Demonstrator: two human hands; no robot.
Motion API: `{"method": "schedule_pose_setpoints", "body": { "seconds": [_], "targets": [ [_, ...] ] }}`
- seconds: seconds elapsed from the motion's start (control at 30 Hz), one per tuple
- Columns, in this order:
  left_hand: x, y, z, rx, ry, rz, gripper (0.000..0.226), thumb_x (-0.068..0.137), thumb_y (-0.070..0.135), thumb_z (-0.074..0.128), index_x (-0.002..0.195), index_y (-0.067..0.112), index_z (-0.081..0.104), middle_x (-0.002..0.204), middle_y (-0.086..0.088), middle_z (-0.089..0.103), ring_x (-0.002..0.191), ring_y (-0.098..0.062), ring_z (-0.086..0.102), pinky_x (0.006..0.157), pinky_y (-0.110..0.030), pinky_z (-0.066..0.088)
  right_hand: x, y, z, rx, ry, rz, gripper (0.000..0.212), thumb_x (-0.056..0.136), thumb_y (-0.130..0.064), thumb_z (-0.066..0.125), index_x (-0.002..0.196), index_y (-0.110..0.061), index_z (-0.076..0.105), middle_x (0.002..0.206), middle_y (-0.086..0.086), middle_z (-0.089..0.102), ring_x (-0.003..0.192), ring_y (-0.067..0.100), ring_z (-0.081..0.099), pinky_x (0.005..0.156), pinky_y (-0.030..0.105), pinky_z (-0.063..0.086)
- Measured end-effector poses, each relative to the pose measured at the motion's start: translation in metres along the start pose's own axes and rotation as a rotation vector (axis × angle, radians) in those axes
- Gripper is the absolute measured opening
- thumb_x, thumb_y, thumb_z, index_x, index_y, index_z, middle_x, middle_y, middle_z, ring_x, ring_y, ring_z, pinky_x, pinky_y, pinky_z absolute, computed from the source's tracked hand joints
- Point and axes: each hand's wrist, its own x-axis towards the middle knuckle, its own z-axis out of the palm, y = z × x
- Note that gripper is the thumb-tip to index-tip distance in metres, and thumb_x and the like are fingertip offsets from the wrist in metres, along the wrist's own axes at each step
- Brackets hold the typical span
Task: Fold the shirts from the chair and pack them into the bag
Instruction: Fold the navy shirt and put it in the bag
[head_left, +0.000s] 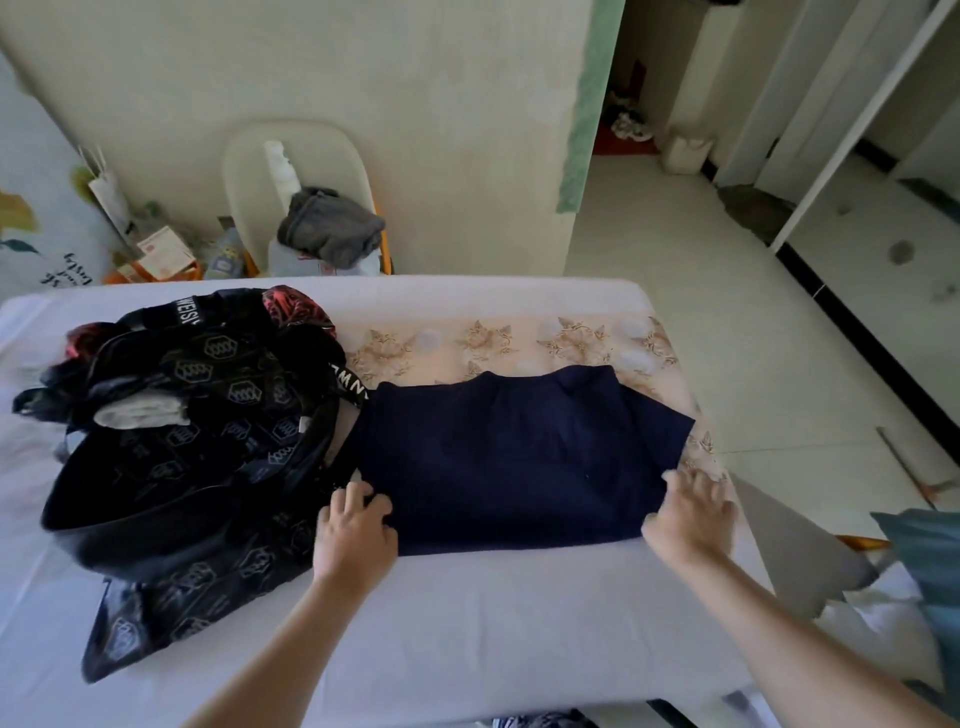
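Navy shirt (519, 457), one, left hand (356, 525), right hand (691, 512) at corners

Soft daylight is pouring in from two o'clock, brightening the pale tiled floor (675, 249) and cream plaster wall (363, 78). Wide-angle distortion is bowing the white-sheeted bed (467, 623) at the edges; the dark navy folded shirt (509, 457) is losing detail, and the right hand (691, 514) is showing slight blur.
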Motion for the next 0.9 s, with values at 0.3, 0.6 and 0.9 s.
{"method": "schedule_pose_setpoints", "body": {
  "seconds": [0.3,0.6,0.9],
  "targets": [
    [0.030,0.046,0.000,0.314,-0.306,0.050,0.047,0.104,0.047,0.023,0.145,0.028,0.036,0.146,-0.002,0.039,0.127,-0.023,0.044,0.097,-0.037,0.044,0.006,-0.018,0.031,0.080,-0.118,-0.422,0.043,0.095,-0.026,0.053,0.138,-0.024,0.055,0.151,-0.002,0.044,0.136,0.017,0.044,0.101,0.040,0.043],
    [0.103,0.137,0.001,0.030,-0.069,0.342,0.033,0.100,0.033,0.041,0.129,0.023,0.054,0.126,0.004,0.056,0.113,-0.020,0.053,0.098,-0.034,0.041,0.077,-0.002,0.011,0.291,0.177,0.008,0.031,0.092,-0.015,0.058,0.122,-0.016,0.064,0.116,0.010,0.064,0.110,0.033,0.058,0.087,0.044,0.048],
    [0.151,0.237,0.040,0.257,-0.340,0.695,0.065,0.103,0.056,0.019,0.155,0.033,-0.013,0.163,0.002,-0.018,0.151,-0.025,-0.015,0.120,-0.058,0.006,0.109,0.050,0.037,-0.098,-0.166,-0.151,0.060,0.104,-0.048,0.019,0.159,-0.029,0.003,0.167,-0.003,-0.003,0.153,0.025,0.002,0.120,0.054,0.010]
  ]
}}
